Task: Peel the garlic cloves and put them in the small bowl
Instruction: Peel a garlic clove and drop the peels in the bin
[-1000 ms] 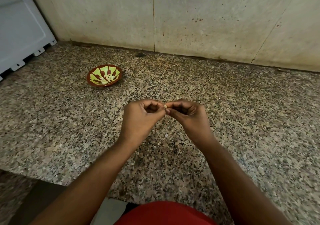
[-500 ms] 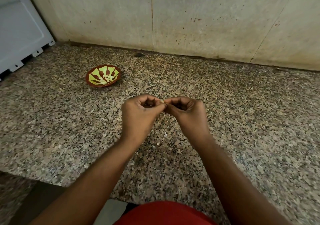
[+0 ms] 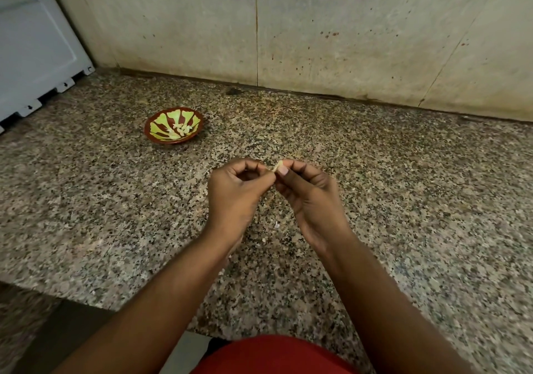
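A small pale garlic clove is pinched between the fingertips of both hands above the middle of the granite counter. My left hand has its fingers curled, its thumb and forefinger meeting the clove from the left. My right hand pinches the clove with its thumb on top. To the far left stands the small bowl, brown with a green leaf pattern, holding several peeled cloves.
The speckled granite counter runs back to a stained wall. A white appliance stands at the far left. Small bits of garlic skin lie on the counter under my hands. The counter's front edge is near my red shirt.
My hands have stayed together at the same spot. The right thumb has shifted on top of the clove, and more of the clove now shows between the fingertips.
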